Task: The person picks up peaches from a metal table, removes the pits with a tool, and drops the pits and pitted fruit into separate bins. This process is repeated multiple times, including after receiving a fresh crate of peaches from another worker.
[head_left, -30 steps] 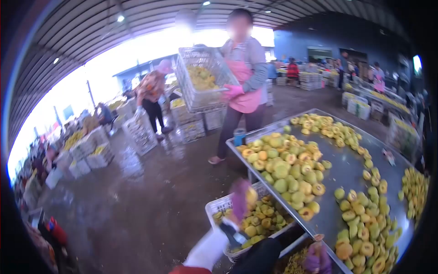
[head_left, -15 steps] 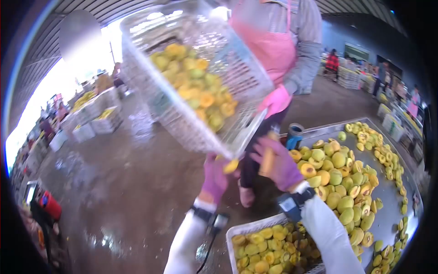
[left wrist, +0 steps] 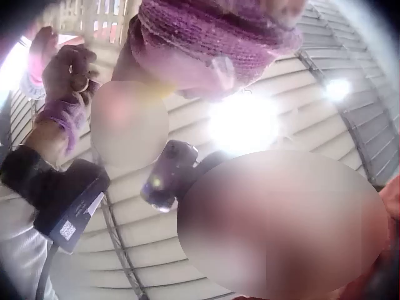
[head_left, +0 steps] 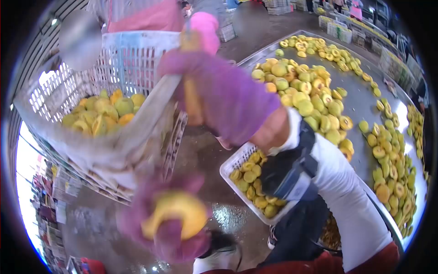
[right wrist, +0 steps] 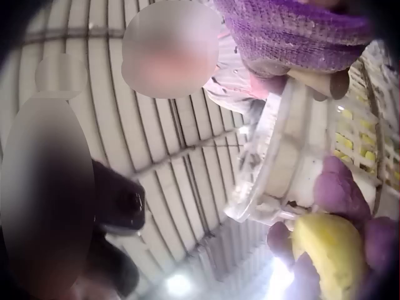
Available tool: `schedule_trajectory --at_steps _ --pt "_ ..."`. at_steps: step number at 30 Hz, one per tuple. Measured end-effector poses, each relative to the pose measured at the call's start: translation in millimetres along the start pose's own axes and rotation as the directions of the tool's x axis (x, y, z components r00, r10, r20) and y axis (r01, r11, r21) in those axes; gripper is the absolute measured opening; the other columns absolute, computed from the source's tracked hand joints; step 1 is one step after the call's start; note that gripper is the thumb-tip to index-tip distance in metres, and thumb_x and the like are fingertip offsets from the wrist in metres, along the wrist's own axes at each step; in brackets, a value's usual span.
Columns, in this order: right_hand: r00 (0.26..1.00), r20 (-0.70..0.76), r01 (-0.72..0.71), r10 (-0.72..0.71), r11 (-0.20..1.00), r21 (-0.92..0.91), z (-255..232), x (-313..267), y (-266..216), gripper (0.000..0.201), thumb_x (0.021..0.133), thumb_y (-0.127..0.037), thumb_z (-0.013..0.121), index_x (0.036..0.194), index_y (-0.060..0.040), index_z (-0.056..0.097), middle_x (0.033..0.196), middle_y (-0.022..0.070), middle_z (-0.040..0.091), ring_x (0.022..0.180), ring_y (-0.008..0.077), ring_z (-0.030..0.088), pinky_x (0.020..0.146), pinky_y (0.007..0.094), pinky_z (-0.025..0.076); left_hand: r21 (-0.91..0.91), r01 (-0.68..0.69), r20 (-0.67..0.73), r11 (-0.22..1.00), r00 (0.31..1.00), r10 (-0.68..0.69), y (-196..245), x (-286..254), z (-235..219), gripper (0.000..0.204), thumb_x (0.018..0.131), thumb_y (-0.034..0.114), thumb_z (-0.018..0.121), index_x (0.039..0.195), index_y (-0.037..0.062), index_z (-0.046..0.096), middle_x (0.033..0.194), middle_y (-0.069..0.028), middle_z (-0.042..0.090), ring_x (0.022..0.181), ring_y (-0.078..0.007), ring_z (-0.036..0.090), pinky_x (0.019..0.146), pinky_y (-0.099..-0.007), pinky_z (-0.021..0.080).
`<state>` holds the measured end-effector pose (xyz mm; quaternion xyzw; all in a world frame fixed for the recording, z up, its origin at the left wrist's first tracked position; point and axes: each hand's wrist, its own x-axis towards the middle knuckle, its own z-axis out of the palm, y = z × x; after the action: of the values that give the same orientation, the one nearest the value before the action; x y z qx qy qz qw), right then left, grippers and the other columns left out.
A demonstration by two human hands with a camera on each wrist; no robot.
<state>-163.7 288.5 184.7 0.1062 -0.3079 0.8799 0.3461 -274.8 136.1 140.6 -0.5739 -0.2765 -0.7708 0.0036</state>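
Observation:
In the head view my left hand (head_left: 164,223), in a purple glove, holds a halved yellow peach (head_left: 194,212), with the thumb in its hollow. The same peach half (right wrist: 337,250) appears close up in the right wrist view. My right hand (head_left: 228,96), also gloved, grips a wooden-handled tool (head_left: 192,98); its working end is hidden. This hand overlaps the rim of a large white plastic crate (head_left: 159,98) with peaches (head_left: 102,112) inside. The crate tilts toward me. Another person's pink-gloved hand (head_left: 205,29) is at its far side.
A metal table (head_left: 351,109) at the right bears heaps of halved peaches (head_left: 315,91). Below its edge stands a white basket (head_left: 232,171) of peaches. The person in a pink apron (head_left: 146,18) is behind the crate. Stacked crates (head_left: 59,192) line the left background.
The other person has brought the crate from farther off to right before me, and it has swung left and lower. My right hand has come from the table to the crate rim.

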Motion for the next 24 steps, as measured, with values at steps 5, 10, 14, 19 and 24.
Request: schedule_trajectory --at_steps 5,10,14,19,24 --pt "0.946 0.321 -0.210 0.036 0.824 0.526 48.8 -58.1 14.7 0.022 0.089 -0.014 0.058 0.108 -0.0051 0.054 0.090 0.0025 0.056 0.080 0.0091 0.054 0.074 0.0238 0.045 0.393 0.495 -0.592 0.775 0.781 -0.198 -18.9 -81.2 -156.6 0.039 0.085 0.023 0.056 0.116 0.0006 0.050 0.114 -0.0191 0.054 0.081 -0.0302 0.060 0.063 -0.0374 0.054" --pt "0.943 -0.116 0.234 -0.311 0.872 -0.431 24.5 1.5 77.5 0.016 0.088 -0.019 0.059 0.101 -0.0092 0.056 0.082 -0.0011 0.054 0.073 0.0058 0.050 0.065 0.0207 0.042 0.220 0.848 -0.485 0.483 0.524 -0.700 -183.5 -107.5 -232.3 0.036 0.084 0.021 0.055 0.115 0.0029 0.050 0.107 -0.0153 0.054 0.079 -0.0279 0.060 0.061 -0.0353 0.053" --pt "0.984 -0.056 0.091 -0.171 0.741 -0.665 -13.8 66.4 77.1 0.025 0.084 -0.024 0.063 0.103 -0.0092 0.054 0.078 -0.0012 0.052 0.066 0.0072 0.048 0.056 0.0251 0.041 0.204 0.874 -0.530 0.442 0.478 -0.700 -267.1 -101.4 -253.4 0.035 0.083 0.020 0.054 0.114 0.0048 0.051 0.101 -0.0123 0.055 0.077 -0.0260 0.059 0.060 -0.0336 0.052" --pt "0.945 0.318 0.319 -0.078 0.438 -0.841 -71.6 198.9 176.1 0.029 0.089 -0.027 0.057 0.110 -0.0071 0.049 0.078 0.0013 0.054 0.066 0.0117 0.051 0.056 0.0304 0.042 0.287 0.829 -0.626 0.481 0.542 -0.561 -300.2 -85.0 -387.7 0.033 0.082 0.018 0.053 0.113 0.0071 0.052 0.094 -0.0085 0.055 0.074 -0.0237 0.058 0.059 -0.0316 0.051" --pt "0.928 0.372 0.373 -0.032 0.032 -0.927 -155.9 240.7 345.8 0.040 0.085 -0.025 0.056 0.120 -0.0079 0.048 0.092 0.0128 0.063 0.086 0.0326 0.061 0.075 0.0424 0.048 0.218 0.778 -0.857 0.589 0.441 -0.266 -204.3 -189.7 -363.2 0.029 0.079 0.012 0.051 0.107 0.0092 0.057 0.092 -0.0071 0.057 0.073 -0.0185 0.059 0.054 -0.0309 0.050"
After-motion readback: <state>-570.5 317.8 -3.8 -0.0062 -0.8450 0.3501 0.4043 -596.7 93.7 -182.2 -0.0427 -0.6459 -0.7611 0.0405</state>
